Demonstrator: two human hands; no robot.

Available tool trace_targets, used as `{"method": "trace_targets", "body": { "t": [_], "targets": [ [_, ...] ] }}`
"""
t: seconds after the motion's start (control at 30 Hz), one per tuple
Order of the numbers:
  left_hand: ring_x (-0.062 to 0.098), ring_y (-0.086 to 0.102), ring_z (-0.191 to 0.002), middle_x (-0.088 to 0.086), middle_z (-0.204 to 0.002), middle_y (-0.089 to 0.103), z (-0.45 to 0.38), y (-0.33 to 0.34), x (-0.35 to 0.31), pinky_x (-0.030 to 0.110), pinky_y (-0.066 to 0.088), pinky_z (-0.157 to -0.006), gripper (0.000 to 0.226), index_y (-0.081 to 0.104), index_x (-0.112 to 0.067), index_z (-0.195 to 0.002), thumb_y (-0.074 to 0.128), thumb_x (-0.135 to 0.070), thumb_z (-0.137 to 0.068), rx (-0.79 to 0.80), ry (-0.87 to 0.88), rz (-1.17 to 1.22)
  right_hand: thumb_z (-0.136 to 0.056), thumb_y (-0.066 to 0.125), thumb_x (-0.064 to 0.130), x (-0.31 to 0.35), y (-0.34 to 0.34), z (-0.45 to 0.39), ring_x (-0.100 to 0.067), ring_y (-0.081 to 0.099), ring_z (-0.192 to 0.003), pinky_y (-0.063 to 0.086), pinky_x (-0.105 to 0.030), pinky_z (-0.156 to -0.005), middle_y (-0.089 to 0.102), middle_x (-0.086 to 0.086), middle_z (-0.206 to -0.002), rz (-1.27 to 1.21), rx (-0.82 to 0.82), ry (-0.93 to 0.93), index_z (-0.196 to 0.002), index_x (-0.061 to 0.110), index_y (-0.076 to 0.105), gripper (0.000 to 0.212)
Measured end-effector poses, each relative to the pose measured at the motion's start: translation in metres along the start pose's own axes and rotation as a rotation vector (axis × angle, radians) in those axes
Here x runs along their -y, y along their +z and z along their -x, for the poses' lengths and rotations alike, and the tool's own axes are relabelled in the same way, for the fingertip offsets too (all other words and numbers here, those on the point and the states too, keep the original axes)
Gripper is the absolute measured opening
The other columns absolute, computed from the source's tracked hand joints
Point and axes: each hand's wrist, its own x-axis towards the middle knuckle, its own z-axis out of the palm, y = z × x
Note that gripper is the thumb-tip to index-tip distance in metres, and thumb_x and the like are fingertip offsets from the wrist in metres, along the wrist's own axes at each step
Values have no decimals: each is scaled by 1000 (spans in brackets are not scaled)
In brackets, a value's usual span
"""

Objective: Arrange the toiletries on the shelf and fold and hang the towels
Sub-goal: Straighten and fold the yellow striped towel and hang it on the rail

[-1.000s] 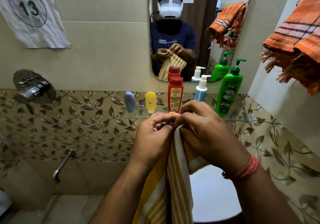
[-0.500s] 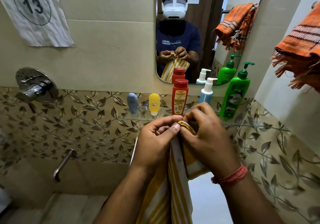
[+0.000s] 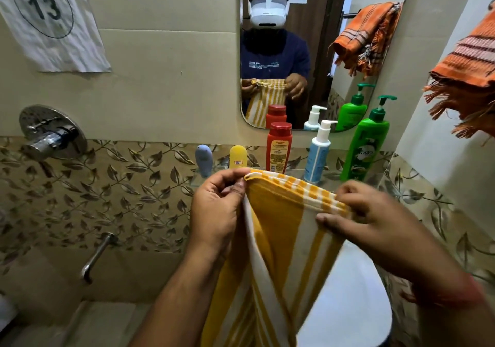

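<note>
Left hand [image 3: 217, 207] and right hand [image 3: 372, 218] each pinch a top corner of the yellow-and-white striped cloth towel [image 3: 278, 239], near the glass shelf [image 3: 330, 176]

Yellow-and-white striped cotton towel [image 3: 278, 239], checked hem. Orange fringed towel with dark stripes [image 3: 471, 78]. Red bottle [image 3: 278, 147]; green pump bottle [image 3: 365, 145]; blue-and-white pump bottle [image 3: 318, 156]; yellow tube [image 3: 237, 156]; grey-blue tube [image 3: 204, 159]. Brown leaf-patterned wall tiles [image 3: 107, 191].
</note>
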Motion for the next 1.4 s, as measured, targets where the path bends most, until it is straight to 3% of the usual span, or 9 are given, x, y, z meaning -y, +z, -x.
{"method": "trace_targets", "body": {
  "t": [0.1, 0.2, 0.27, 0.43, 0.63, 0.8, 0.97, 1.1, 1.4],
  "targets": [
    [17, 75, -92, 1, -95, 79, -6, 6, -1, 27, 61, -75, 21, 74, -18, -99, 60, -3, -97, -23, 37, -30, -86, 59, 55, 32, -8, 4, -9, 58, -89, 47, -15, -63, 56, 11, -95, -185, -80, -172, -74, 28, 66, 29],
    [15, 73, -87, -1, -88, 78, -18, 8, -3, 29, 58, -75, 26, 74, -22, -91, 61, 0, -96, -97, 22, -19, -88, 50, 62, 27, 2, -9, -5, 53, -77, 37, -18, -59, 53, 14, -82, 158, -20, -136, -70, 38, 53, 30],
    [13, 73, -87, -4, -88, 78, -17, 7, -4, 25, 57, -73, 28, 74, -24, -91, 61, 0, -96, -105, 22, -38, -82, 47, 66, 17, -2, -11, -10, 51, -67, 34, -22, -53, 53, 7, -70, 183, -95, -73, -66, 28, 55, 42],
    [9, 73, -93, -5, -96, 77, -11, 6, -5, 21, 60, -73, 21, 72, -23, -99, 60, -6, -97, -82, 74, -126, -81, 59, 56, 9, -7, -7, -13, 59, -70, 53, -42, -63, 64, 0, -76, 62, -157, 11, -82, 19, 65, 38],
    [5, 72, -85, -2, -97, 75, -8, 9, -18, 18, 56, -67, 20, 69, -20, -100, 55, -5, -100, -15, 148, -92, -76, 71, 32, 18, -17, -2, -14, 66, -74, 60, -34, -61, 64, 1, -83, -428, -281, -36, -87, 17, 58, 23],
    [1, 69, -79, -2, -93, 73, -12, 11, -25, 16, 54, -63, 20, 69, -23, -97, 56, -7, -100, -53, 148, -91, -80, 70, 30, 33, -15, -5, -16, 66, -77, 60, -29, -61, 60, 0, -87, -396, -372, -180, -94, 21, 57, 21],
    [10, 71, -88, -1, -96, 75, 3, 11, -40, 33, 60, -79, 19, 69, -21, -98, 58, -7, -99, -53, 247, -78, -85, 68, 23, 35, -23, 3, -5, 69, -81, 57, -16, -63, 64, 9, -89, -366, -408, -234, -99, 23, 56, 18],
    [7, 69, -83, -9, -87, 74, 11, 13, -61, 26, 57, -72, 25, 68, -25, -93, 58, -2, -98, 31, 413, -35, -89, 68, 15, 35, -30, 6, -2, 65, -76, 51, -10, -61, 60, 6, -91, -330, -528, -268, -100, 18, 54, 18],
    [-1, 68, -74, -12, -83, 75, 5, 13, -44, 14, 52, -62, 24, 70, -21, -91, 58, -1, -98, 15, 275, -110, -87, 71, 18, 9, -14, -8, -3, 65, -75, 55, -17, -62, 63, 2, -90, -351, -518, -130, -97, 18, 59, 16]
  ]
}}
